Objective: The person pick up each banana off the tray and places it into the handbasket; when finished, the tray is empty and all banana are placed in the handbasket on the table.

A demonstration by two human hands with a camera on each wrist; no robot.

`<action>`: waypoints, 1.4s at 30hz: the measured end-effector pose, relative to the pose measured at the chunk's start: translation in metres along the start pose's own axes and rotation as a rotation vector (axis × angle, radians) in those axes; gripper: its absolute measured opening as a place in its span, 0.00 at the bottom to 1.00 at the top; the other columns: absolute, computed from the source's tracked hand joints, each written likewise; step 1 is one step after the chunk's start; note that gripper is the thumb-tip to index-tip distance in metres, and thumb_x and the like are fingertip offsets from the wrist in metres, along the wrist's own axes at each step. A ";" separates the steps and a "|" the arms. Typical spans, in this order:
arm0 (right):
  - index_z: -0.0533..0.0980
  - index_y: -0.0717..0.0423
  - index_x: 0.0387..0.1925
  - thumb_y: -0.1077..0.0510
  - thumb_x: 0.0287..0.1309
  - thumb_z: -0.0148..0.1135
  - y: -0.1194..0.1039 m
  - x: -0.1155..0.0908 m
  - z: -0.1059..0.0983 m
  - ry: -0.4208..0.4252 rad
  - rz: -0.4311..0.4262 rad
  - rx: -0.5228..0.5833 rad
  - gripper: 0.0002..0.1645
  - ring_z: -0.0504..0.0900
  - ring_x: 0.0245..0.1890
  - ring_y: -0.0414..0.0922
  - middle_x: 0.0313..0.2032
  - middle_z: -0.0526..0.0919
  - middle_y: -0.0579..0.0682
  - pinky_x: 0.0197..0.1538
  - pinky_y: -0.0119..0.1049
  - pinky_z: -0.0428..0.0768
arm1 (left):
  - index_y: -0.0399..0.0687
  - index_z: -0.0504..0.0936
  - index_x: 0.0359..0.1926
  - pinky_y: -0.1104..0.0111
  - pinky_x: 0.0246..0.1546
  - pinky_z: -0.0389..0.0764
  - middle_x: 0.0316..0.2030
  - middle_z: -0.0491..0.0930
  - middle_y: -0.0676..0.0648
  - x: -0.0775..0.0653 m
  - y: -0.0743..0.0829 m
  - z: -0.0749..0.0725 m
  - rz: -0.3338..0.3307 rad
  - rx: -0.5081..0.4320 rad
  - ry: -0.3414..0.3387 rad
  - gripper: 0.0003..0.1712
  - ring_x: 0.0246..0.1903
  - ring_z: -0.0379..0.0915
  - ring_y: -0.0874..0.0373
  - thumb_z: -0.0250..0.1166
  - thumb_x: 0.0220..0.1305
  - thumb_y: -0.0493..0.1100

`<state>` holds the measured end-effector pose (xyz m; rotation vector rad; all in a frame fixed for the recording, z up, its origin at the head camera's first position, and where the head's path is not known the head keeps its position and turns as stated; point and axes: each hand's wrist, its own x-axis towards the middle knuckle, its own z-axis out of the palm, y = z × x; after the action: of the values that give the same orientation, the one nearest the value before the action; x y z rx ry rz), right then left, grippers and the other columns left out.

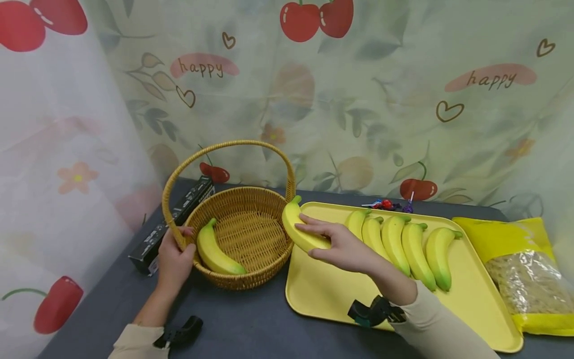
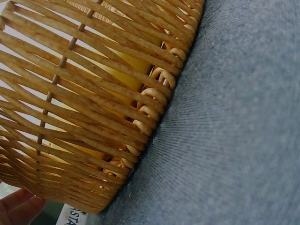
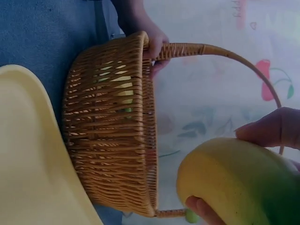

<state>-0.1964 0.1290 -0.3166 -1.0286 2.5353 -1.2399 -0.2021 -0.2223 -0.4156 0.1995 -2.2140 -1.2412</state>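
My left hand (image 1: 176,257) grips the left side of a wicker basket (image 1: 264,279), where its arched handle meets the rim. Inside the basket a banana (image 1: 217,252) lies along the left wall. My right hand (image 1: 343,244) holds another banana (image 1: 301,232) by the basket's right rim, above the edge of a yellow tray (image 1: 323,294). In the right wrist view, thumb and fingers pinch this banana (image 3: 225,178) from both sides. Several more bananas (image 1: 412,249) lie in a row on the tray, partly behind the right hand. The left wrist view shows mostly the basket's woven side (image 2: 89,89).
A black box (image 1: 148,249) lies behind the basket's left side. Wrapped lollipops (image 1: 386,204) sit behind the tray. To the right is a yellow bag with a clear window (image 1: 524,284). A printed curtain (image 1: 341,124) hangs behind the dark grey tabletop (image 1: 251,324).
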 end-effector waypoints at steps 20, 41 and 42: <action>0.68 0.58 0.62 0.64 0.52 0.55 -0.027 0.033 0.001 -0.182 -0.071 -0.060 0.32 0.77 0.46 0.51 0.68 0.60 0.56 0.31 0.28 0.63 | 0.38 0.72 0.39 0.79 0.38 0.64 0.43 0.80 0.40 0.000 0.001 -0.002 0.001 0.002 0.005 0.12 0.45 0.73 0.53 0.54 0.49 0.29; 0.68 0.56 0.62 0.63 0.55 0.57 -0.024 0.125 0.024 -0.339 0.098 -0.055 0.30 0.69 0.63 0.48 0.64 0.68 0.54 0.33 0.29 0.65 | 0.38 0.73 0.38 0.79 0.38 0.64 0.42 0.80 0.40 0.001 0.002 -0.002 0.005 -0.006 -0.007 0.12 0.45 0.73 0.53 0.54 0.49 0.29; 0.68 0.56 0.62 0.63 0.55 0.57 -0.024 0.129 0.026 -0.356 0.107 -0.052 0.30 0.69 0.62 0.48 0.65 0.67 0.54 0.33 0.28 0.65 | 0.38 0.73 0.38 0.79 0.37 0.64 0.42 0.80 0.40 0.001 0.002 -0.002 0.001 -0.007 -0.009 0.12 0.45 0.73 0.53 0.54 0.49 0.29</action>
<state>-0.2713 0.0200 -0.2946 -1.0056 2.3217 -0.8774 -0.2019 -0.2232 -0.4128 0.1905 -2.2162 -1.2516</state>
